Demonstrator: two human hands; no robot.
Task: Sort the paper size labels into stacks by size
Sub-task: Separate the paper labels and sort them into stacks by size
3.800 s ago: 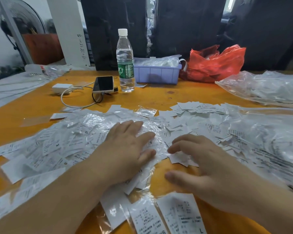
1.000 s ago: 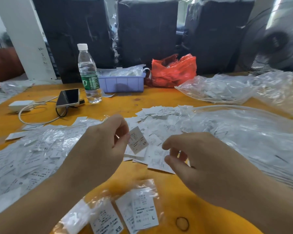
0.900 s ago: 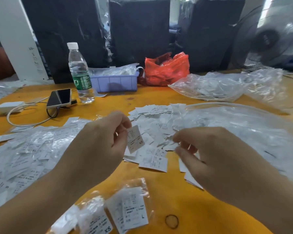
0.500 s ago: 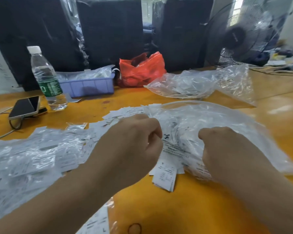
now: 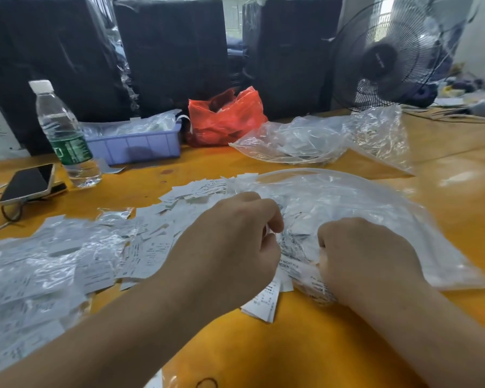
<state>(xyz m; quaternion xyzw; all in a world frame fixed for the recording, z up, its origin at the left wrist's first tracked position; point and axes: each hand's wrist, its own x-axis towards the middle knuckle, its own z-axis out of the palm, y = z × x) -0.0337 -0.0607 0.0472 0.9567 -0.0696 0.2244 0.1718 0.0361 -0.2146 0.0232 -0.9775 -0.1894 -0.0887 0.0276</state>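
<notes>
On orange table (image 5: 305, 351), scattered labels (image 5: 151, 247).

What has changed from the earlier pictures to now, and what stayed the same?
The left hand, which lay flat on the labels and then pinched one label up, has moved right with fingers curled. The right hand now grips the clear bag. The bottle, phone and purple tray stayed in place.

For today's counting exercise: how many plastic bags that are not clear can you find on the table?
1: the red bag at the back of the orange table, right of the purple tray. The other bags in view are clear; more could be hidden behind them.
</notes>
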